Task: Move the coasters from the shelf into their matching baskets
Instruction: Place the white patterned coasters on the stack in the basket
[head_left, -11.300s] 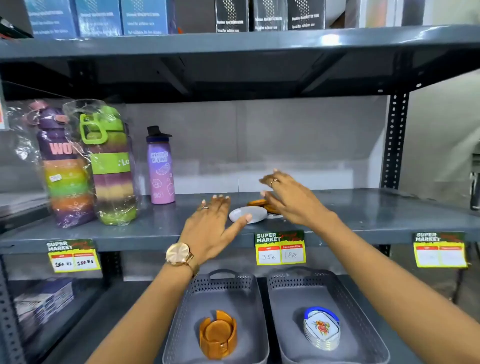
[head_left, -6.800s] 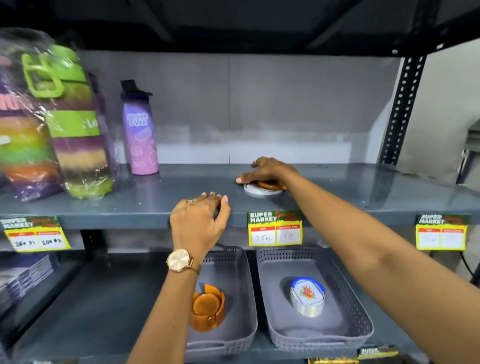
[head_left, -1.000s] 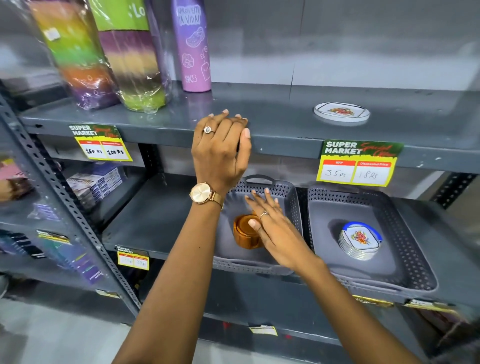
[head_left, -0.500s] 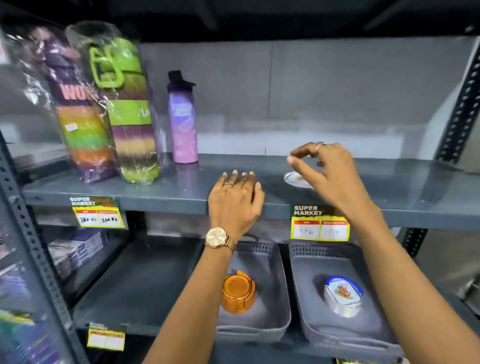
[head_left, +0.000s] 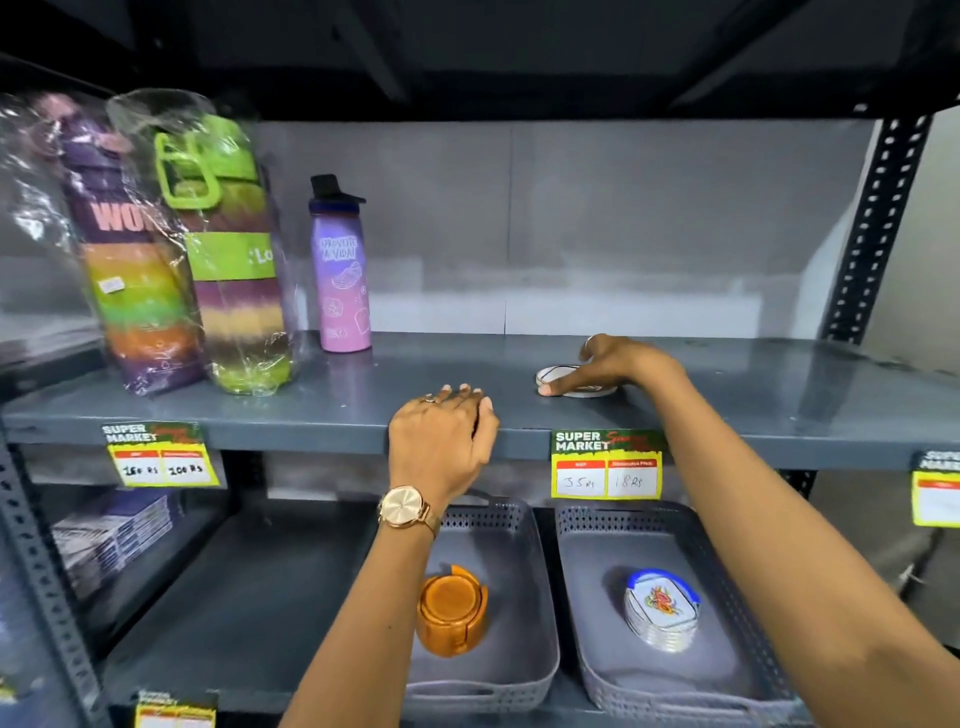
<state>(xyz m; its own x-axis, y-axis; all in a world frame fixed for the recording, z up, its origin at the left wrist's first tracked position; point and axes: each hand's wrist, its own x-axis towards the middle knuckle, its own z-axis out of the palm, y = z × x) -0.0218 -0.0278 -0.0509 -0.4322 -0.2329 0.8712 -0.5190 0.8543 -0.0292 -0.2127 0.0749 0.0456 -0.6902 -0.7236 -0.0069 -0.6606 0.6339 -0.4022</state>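
Coasters are the matter under inspection, and we find one white coaster (head_left: 569, 382) lying flat on the middle shelf (head_left: 311, 410), close to its front edge and just above the price tag (head_left: 607, 464). Our right hand (head_left: 613, 366) lies over it, thumb pressed along its near rim and fingers arched over the far side; it is in contact, but we cannot tell whether it has a full hold, and the coaster has not left the shelf. Our left hand (head_left: 441, 441) is curled over the front edge of the shelf, bracing, and holds no coaster. On the lower shelf, the left basket (head_left: 535, 597) contains an orange coaster set (head_left: 452, 610) in its holder, and the right basket (head_left: 737, 623) contains a stack of white printed coasters (head_left: 662, 610) with a blue holder. We judge the white coaster belongs in the right basket, which sits almost directly below it. Risks noted: the coaster is thin and flat against the metal, so a fingertip pinch may slip and push it along the shelf rather than lift it; dragged over the front edge without a secure hold, it could drop past the baskets or into the wrong one; dropped onto the stack, it could knock that stack askew. The purple bottle (head_left: 340, 275) and the wrapped bottles (head_left: 171, 244) at the left end stand well apart and are not at risk.
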